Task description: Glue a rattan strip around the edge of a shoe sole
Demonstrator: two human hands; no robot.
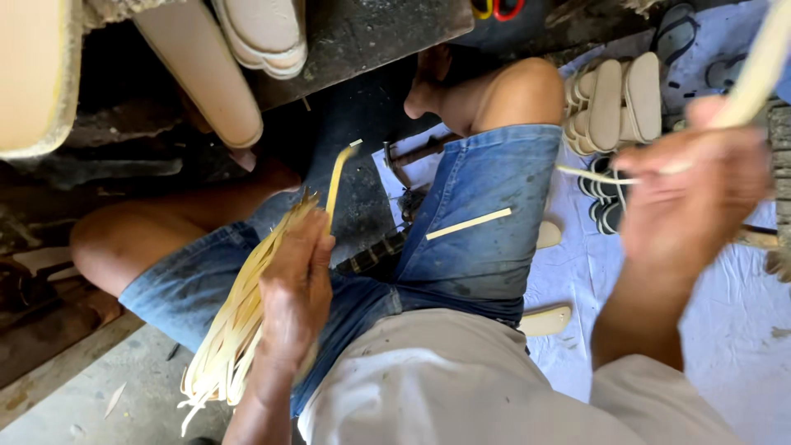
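You are sitting low on a grey concrete floor (99, 395), with a white cloth (725, 330) lying on the ground at your right side and a dark work block (371, 29) in front of your knees; your left hand (295, 288) is closing tight around a fat bundle of pale yellow strips (235, 330), and the bundle is resting against your left thigh, with its loose ends hanging down toward the floor; one strip (336, 177) is sticking up out of the top of your fist and bending over at its tip; your right hand (688, 202) is lifted up and out to the right, far from the left hand, and it is looking blurry; its fingers are pinching a single long pale strip (754, 78) that is running up to the top right corner; a thin strip end (589, 175) is poking out to the left of that hand; you are wearing blue denim shorts (486, 214) and a light shirt (461, 387); a short pale strip (468, 224) is lying on your right thigh; past your right knee, pale shoe soles (614, 103) are standing in a row on the cloth; more pale soles (264, 37) are sitting on the block at the top.
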